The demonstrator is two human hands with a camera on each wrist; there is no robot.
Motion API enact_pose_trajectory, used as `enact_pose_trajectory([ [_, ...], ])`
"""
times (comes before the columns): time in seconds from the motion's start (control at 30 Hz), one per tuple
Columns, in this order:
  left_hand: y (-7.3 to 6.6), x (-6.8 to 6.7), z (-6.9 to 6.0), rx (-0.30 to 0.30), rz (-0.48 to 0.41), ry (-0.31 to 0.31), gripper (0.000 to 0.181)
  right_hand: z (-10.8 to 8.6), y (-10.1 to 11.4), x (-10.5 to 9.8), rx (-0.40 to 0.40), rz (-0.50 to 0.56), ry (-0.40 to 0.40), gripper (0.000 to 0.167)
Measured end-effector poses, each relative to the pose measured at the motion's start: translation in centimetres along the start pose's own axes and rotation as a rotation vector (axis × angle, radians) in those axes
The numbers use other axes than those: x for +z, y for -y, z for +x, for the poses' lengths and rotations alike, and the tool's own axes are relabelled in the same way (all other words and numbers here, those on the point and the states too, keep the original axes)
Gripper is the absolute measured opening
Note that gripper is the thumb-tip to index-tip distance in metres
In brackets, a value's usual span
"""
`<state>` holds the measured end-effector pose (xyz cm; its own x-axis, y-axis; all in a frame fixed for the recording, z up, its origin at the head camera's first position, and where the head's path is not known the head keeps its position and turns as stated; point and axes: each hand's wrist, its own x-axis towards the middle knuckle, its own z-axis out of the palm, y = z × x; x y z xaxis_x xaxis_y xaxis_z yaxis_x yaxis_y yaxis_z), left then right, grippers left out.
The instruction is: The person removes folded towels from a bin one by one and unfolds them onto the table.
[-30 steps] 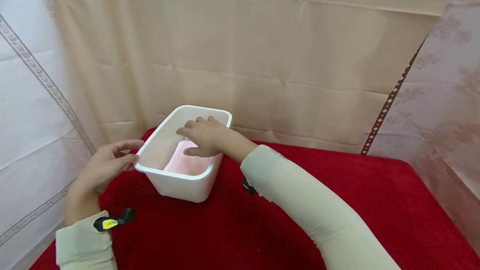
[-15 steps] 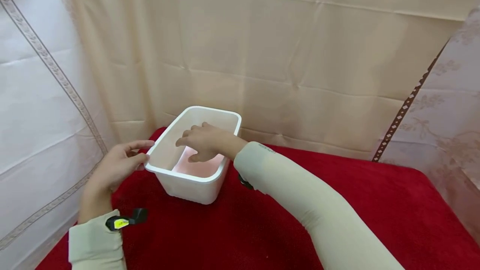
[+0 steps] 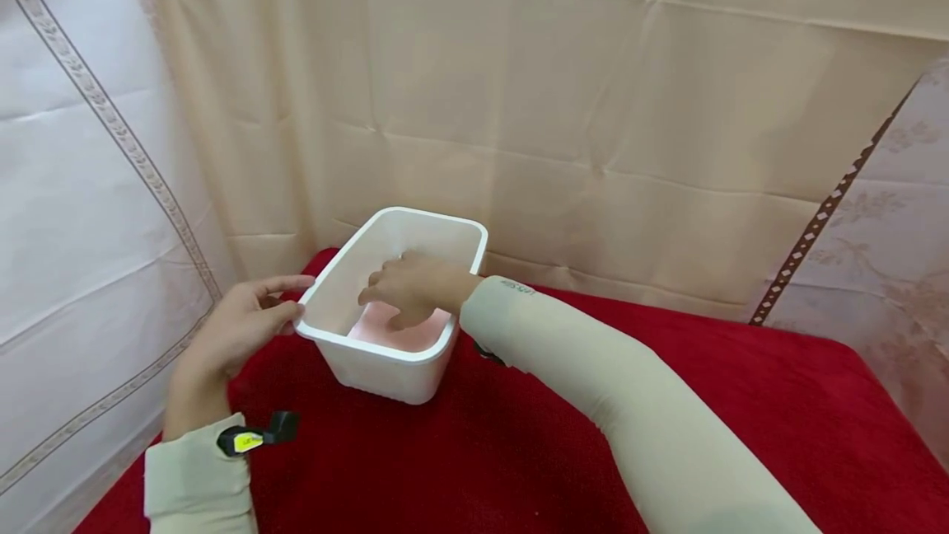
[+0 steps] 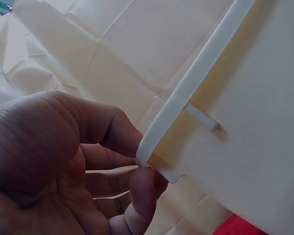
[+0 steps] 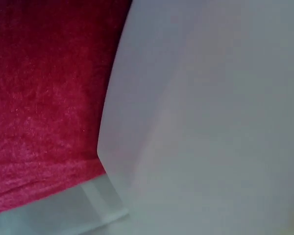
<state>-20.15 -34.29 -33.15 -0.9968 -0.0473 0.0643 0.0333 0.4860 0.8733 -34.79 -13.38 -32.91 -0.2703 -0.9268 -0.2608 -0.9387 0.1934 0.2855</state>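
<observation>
A white plastic bin (image 3: 385, 371) stands on the red cloth, its open top facing up. At its left front corner my left hand (image 3: 240, 324) pinches the rim between thumb and fingers; the left wrist view shows the thumb (image 4: 143, 193) pressed under the rim (image 4: 188, 81). My right hand (image 3: 415, 283) reaches over the right side into the bin, fingers loosely spread and pointing left. I see nothing held in it, though its palm side is hidden. A pinkish patch (image 3: 374, 321) shows on the bin's floor below it. The right wrist view has only the bin's wall (image 5: 201, 122), without the hand.
The red cloth (image 3: 415, 468) covers the table and extends to the right of the bin. A beige curtain (image 3: 556, 105) hangs close behind, with a white cloth (image 3: 67, 229) on the left and a patterned one (image 3: 882, 229) on the right.
My right hand has lowered further into the bin. My left hand keeps its hold on the rim. The whole scene has shifted a little to the right in the head view.
</observation>
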Motion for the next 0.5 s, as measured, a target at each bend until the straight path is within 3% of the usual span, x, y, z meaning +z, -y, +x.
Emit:
enact_pose_trajectory([
  [0.5,0.2,0.1,0.2,0.023,0.005,-0.011,0.042,1.8,-0.5,1.2,-0.101,0.069,0.007,0.07],
])
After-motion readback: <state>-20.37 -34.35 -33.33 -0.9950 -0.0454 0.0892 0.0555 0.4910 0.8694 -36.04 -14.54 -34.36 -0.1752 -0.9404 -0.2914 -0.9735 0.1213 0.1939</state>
